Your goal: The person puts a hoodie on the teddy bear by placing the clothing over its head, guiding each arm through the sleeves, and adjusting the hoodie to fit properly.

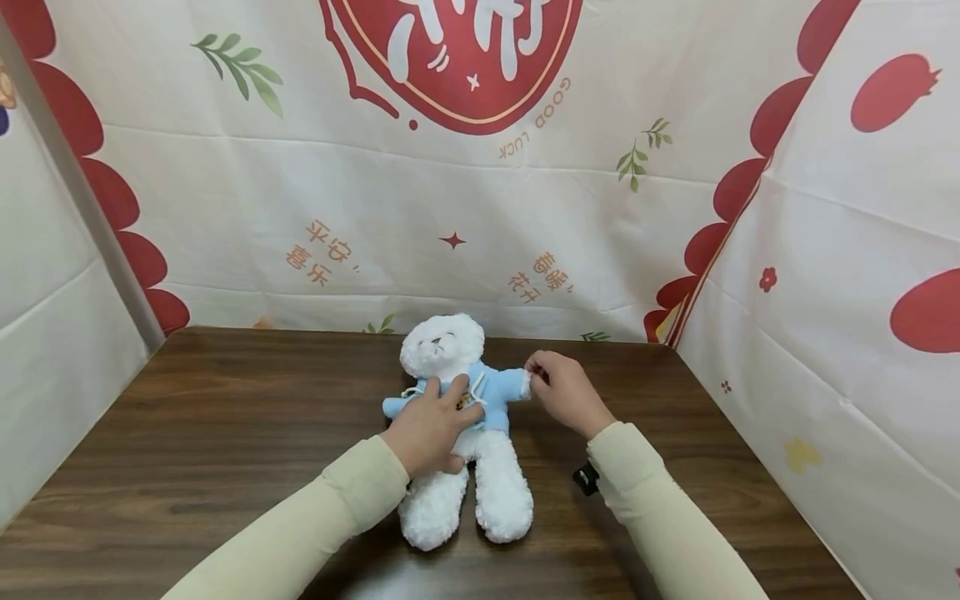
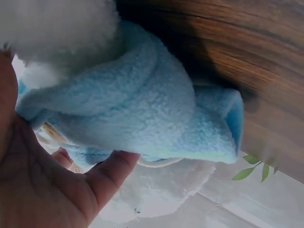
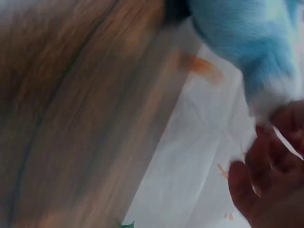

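A white plush teddy bear (image 1: 504, 492) in a light blue hooded top (image 1: 495, 404) lies face up on the table, its head toward the back wall. Across the bear's chest and belly rests my left hand (image 1: 431, 427), fingers spread over the front of the top. My right hand (image 1: 567, 392) pinches the white paw (image 3: 273, 97) that sticks out of the right-side sleeve, which is stretched outward. On the other side, the left-side sleeve (image 2: 216, 126) shows a hollow cuff with no paw poking out.
The dark wood-grain table (image 1: 247, 433) runs back to a white printed cloth wall (image 1: 420, 208). Another cloth wall (image 1: 817, 350) stands along the right. A small black object (image 1: 586, 478) sits by my right cuff.
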A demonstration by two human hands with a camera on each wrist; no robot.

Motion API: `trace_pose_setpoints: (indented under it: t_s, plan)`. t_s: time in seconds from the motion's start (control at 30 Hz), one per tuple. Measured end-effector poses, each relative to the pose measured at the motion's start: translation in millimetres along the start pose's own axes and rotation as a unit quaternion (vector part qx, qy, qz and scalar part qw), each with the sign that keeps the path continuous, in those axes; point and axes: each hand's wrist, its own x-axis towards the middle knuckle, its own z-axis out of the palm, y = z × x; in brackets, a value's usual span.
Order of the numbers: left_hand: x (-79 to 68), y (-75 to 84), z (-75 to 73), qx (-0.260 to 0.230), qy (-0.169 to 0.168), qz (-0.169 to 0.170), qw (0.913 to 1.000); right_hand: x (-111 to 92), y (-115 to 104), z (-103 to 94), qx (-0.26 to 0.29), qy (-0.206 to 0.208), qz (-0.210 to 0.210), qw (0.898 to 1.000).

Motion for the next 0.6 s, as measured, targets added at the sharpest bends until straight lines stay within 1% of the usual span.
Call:
trace_pose_setpoints:
  t_s: [0.07,0.13,0.2,0.27,0.33,0.47,0.53,0.6]
  plan:
    - [-0.3,-0.4,-0.8,-0.001,-0.005,-0.003,1.0000,-6,0,-2.3,0.028,-0.020,0.015,0.999]
    - [-0.7,-0.7,-1.9,0.002,-0.006,-0.004,1.0000,-12,-1,-3.0,0.042,-0.039,0.022,0.998]
    - [-0.8,-0.7,-2.9,0.007,-0.003,-0.003,1.0000,-15,-3,-1.2,0.038,-0.055,0.024,0.997]
    - [-0.6,-0.5,-3.5,0.011,0.000,-0.003,0.9999,-16,-5,2.2,0.030,-0.061,0.018,0.998]
    - [0.1,-0.2,-3.8,0.014,0.002,-0.006,0.9999,-14,-7,5.6,0.019,-0.045,0.011,0.999]
    - [2.3,1.6,-2.6,0.013,-0.004,-0.010,0.9999,-11,-9,6.3,0.004,0.021,-0.001,1.000]
    - [3.3,3.1,-1.3,0.014,-0.004,-0.009,0.9999,-9,-6,5.0,-0.006,0.049,-0.004,0.999]
    - [4.2,4.9,-0.9,0.017,-0.001,-0.004,0.9998,-9,-1,3.5,-0.012,0.064,-0.003,0.998]
